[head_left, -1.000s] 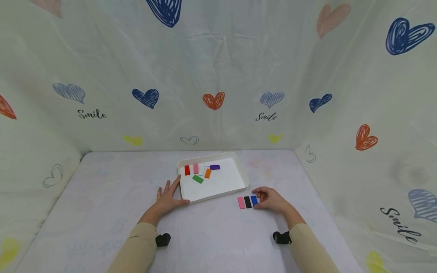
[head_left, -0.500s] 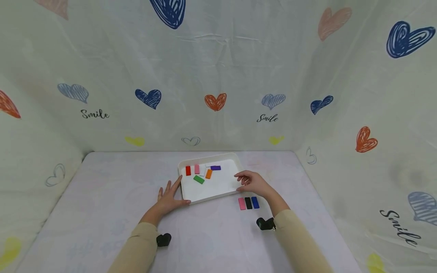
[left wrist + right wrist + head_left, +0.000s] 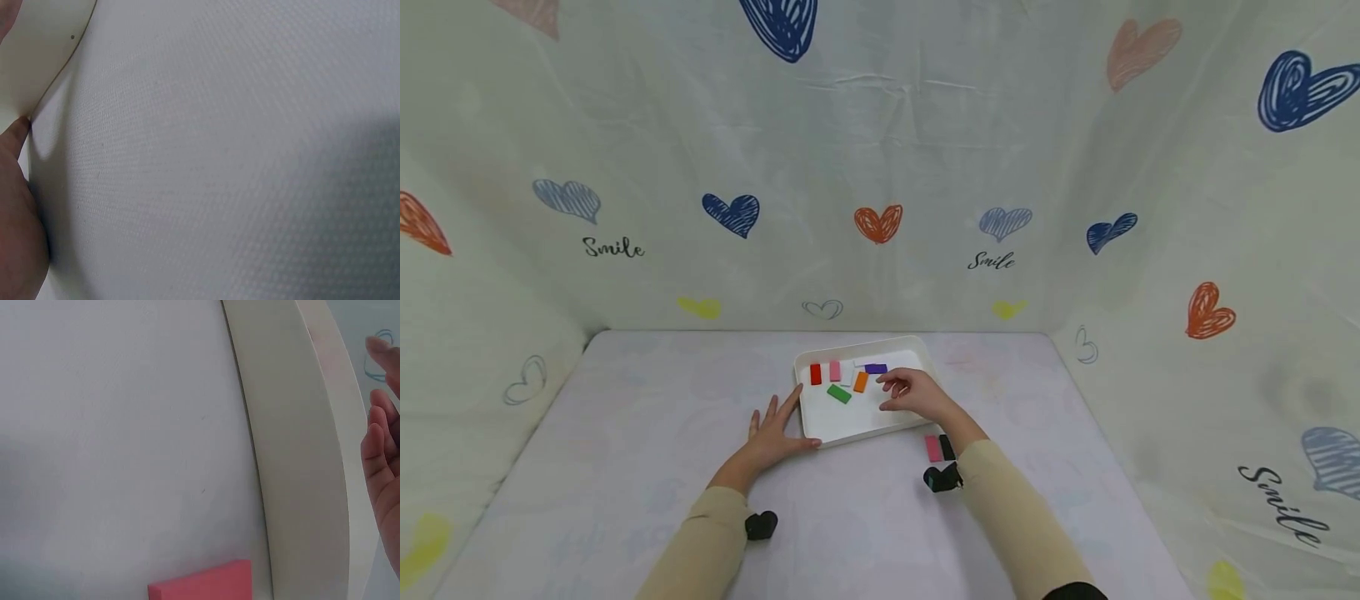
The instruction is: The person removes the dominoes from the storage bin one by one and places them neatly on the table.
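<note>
A shallow white tray [image 3: 850, 423] lies on the table, several small coloured blocks on its floor. Among these are a red block [image 3: 816, 374], a pink block [image 3: 835, 371], a green block [image 3: 838, 393], an orange block [image 3: 861, 382] and a purple block [image 3: 876, 368]. My left hand [image 3: 767, 442] rests spread against the tray's near left corner, index finger at its left side and thumb at its front wall. Over the tray's right half is my right hand [image 3: 916, 396], fingers loosely bent, nothing visible between them.
In front of the tray's right end lie a second pink block [image 3: 933, 448] and a black block [image 3: 947, 447], beneath the right forearm. The right wrist view shows the tray's outer wall [image 3: 294, 437] close by. A patterned cloth wall [image 3: 925, 275] stands behind the table.
My right hand has left the blue block by the black one and moved left over the tray. That blue block is now hidden by my arm. The left hand keeps its place.
</note>
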